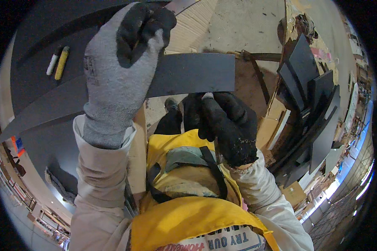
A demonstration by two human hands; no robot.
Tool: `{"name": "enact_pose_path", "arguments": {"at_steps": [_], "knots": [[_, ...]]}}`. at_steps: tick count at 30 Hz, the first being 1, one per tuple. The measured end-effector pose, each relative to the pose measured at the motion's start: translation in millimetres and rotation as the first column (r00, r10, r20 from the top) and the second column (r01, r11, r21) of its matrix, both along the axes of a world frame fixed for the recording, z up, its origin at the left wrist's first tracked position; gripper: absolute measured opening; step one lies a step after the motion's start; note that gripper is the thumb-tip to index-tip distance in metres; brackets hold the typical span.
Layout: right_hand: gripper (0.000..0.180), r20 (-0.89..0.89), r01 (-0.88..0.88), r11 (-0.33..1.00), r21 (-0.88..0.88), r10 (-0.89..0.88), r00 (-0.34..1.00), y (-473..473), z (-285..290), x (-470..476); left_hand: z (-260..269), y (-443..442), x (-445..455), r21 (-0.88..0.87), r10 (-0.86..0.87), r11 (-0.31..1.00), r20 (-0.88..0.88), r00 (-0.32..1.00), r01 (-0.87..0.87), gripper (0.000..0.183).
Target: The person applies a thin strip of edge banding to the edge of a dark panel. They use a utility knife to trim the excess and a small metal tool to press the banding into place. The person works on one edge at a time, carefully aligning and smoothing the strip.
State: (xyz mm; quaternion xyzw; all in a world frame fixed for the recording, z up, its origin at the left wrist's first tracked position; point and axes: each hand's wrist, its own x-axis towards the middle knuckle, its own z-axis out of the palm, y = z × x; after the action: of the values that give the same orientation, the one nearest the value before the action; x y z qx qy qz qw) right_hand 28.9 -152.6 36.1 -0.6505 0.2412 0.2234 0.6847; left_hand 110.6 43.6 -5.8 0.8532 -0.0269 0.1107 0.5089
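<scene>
A long, flat dark grey strip crosses in front of me, passing behind my left wrist. Its squared right end sticks out over the floor. My right hand, in a black glove, pinches the strip's lower edge near that end. Above the strip is my left hand, wearing a grey knit glove with black-coated fingers, which are curled in. A pale, shiny piece shows just beyond the left knuckles; whether that hand holds it is hidden. To the left, the strip rests over large dark sheets.
A yellow paint marker and a white marker lie on the dark sheet. At right, several dark offcut panels stand in a cardboard box. Corrugated cardboard lies beyond my left hand. A yellow apron covers my front.
</scene>
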Motion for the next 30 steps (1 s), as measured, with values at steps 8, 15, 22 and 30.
{"name": "enact_pose_path", "arguments": {"at_steps": [8,15,22,30], "knots": [[0.019,-0.014,0.107,0.991,0.084,-0.106,0.994,1,0,-5,11,-12,1,0.064,-0.121,0.992,0.139,0.983,0.113,0.030],[0.023,0.059,0.082,0.995,0.064,-0.086,0.995,0,-5,-12,16,-14,4,0.199,-0.167,0.973,0.257,0.952,0.117,0.029],[0.020,0.073,0.057,0.995,-0.085,-0.051,0.996,-11,16,-21,15,-8,-3,-0.008,-0.055,0.998,0.253,0.966,0.058,0.028],[0.032,0.025,-0.021,0.997,-0.077,0.023,0.999,-39,46,-20,59,-60,-124,-0.726,-0.377,0.636,-0.588,0.716,-0.261,0.021]]}}
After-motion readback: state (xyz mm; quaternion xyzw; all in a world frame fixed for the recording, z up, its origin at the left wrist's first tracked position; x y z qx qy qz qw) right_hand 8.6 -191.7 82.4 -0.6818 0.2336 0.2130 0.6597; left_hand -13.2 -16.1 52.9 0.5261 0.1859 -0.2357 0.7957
